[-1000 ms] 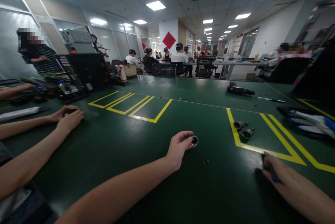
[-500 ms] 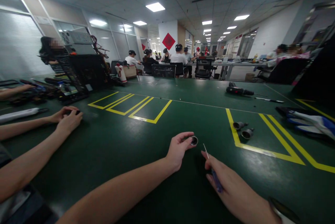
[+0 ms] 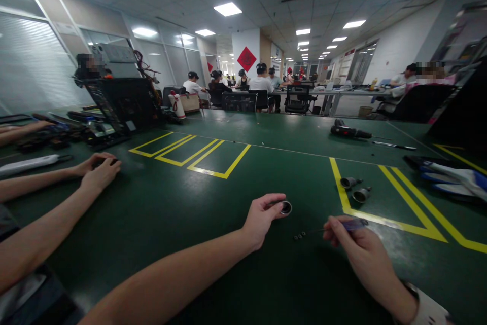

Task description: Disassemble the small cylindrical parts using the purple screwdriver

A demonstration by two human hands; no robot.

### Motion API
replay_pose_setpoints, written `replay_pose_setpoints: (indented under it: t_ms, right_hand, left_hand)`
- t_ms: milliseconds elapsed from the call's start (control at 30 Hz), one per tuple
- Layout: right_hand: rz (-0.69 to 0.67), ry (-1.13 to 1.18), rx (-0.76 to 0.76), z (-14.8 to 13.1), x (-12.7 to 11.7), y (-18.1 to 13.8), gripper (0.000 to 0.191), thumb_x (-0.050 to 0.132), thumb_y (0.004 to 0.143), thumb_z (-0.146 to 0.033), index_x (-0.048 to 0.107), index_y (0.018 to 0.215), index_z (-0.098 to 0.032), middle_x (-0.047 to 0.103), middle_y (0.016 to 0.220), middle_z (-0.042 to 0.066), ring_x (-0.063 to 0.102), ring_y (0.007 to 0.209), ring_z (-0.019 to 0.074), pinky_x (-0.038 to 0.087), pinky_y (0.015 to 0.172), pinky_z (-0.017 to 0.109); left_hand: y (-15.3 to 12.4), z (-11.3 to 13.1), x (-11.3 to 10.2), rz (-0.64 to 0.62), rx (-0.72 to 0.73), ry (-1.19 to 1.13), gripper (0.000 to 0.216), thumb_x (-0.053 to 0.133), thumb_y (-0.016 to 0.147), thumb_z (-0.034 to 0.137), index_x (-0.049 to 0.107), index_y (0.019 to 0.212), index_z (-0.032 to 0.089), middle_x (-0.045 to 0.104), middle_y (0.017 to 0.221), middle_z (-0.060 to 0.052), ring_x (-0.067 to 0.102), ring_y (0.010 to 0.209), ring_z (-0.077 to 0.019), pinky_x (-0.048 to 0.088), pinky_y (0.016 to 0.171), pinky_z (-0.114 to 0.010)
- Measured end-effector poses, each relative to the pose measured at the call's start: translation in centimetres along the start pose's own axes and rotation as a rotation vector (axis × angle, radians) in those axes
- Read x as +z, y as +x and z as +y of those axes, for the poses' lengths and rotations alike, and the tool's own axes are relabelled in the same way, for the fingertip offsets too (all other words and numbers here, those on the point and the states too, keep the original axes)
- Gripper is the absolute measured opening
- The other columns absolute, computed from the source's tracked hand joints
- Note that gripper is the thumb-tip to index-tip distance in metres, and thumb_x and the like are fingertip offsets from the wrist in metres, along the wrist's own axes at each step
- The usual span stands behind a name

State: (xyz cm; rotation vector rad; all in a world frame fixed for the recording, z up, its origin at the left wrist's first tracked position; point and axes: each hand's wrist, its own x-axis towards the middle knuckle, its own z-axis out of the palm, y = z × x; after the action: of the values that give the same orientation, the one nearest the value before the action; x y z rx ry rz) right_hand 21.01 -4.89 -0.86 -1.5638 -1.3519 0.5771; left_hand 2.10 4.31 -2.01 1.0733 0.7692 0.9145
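My left hand [image 3: 262, 218] pinches a cup-shaped metal part [image 3: 287, 208] between thumb and fingers, its round opening turned toward me. In my right hand [image 3: 357, 244] is a slim screwdriver [image 3: 353, 223] with a blue-purple translucent handle, its thin shaft pointing left. Close to the shaft's end, three small dark rings [image 3: 300, 236] lie in a row on the green table [image 3: 236, 269]; whether the tip touches them I cannot tell. Further right, two metal parts with round cups and narrow shanks, one behind [image 3: 349, 182] and one in front [image 3: 360, 194], lie inside a yellow tape outline.
At left, another person's hands [image 3: 101, 168] hold a small dark object. A power drill [image 3: 350, 131] and a thin pen-like tool [image 3: 393, 146] lie at the back right. Blue-white gloves [image 3: 452, 175] are at the right edge. Black equipment [image 3: 125, 104] stands back left.
My right hand has moved right, and the screwdriver has swung from pointing up to pointing left. The small rings now show on the table. My left hand has shifted slightly right, still holding its part.
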Motion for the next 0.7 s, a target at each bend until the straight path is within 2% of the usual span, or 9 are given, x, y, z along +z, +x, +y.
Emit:
replay_pose_setpoints:
  t_ms: [200, 433, 533, 700]
  right_hand:
    - [-0.038, -0.013, -0.015, -0.14, 0.37, -0.11, 0.045, 0.047, 0.079, -0.058, 0.066, 0.069, -0.018, 0.069, 0.058, 0.006, 0.064, 0.052, 0.0202, 0.051, 0.049, 0.031]
    - [-0.052, -0.105, -0.015, 0.60, 0.28, 0.20, 0.042, 0.047, 0.079, -0.055, 0.065, 0.067, -0.020, 0.066, 0.057, 0.004, 0.061, 0.052, 0.0197, 0.047, 0.051, 0.032]
    - [-0.035, 0.042, 0.124, 0.62, 0.36, 0.40, 0.044, 0.054, 0.074, -0.060, 0.064, 0.067, -0.018, 0.065, 0.055, 0.004, 0.059, 0.050, 0.0182, 0.047, 0.049, 0.030]
    - [-0.010, 0.506, 0.350, 0.31, 0.89, 0.44, 0.041, 0.069, 0.065, -0.056, 0.066, 0.070, -0.015, 0.068, 0.061, 0.005, 0.062, 0.054, 0.0165, 0.051, 0.051, 0.028]
  left_hand:
    - [0.22, -0.50, -0.01, 0.000, 0.011, 0.013, 0.026, 0.057, 0.082, 0.005, 0.066, 0.105, 0.015, 0.067, 0.106, -0.008, 0.064, 0.096, -0.0191, 0.050, 0.092, -0.040]
    - [-0.34, 0.36, 0.49, 0.009, -0.014, 0.037, 0.027, 0.055, 0.082, 0.003, 0.066, 0.105, 0.013, 0.068, 0.103, -0.009, 0.065, 0.093, -0.0187, 0.051, 0.090, -0.040]
    - [-0.32, 0.34, 0.23, -0.014, -0.025, 0.050, 0.028, 0.055, 0.082, 0.003, 0.065, 0.107, 0.014, 0.067, 0.106, -0.009, 0.064, 0.097, -0.0193, 0.050, 0.092, -0.040]
    - [-0.25, 0.08, 0.05, -0.002, -0.020, 0.075, 0.035, 0.059, 0.078, 0.000, 0.063, 0.109, 0.015, 0.066, 0.108, -0.009, 0.063, 0.099, -0.0192, 0.050, 0.093, -0.039]
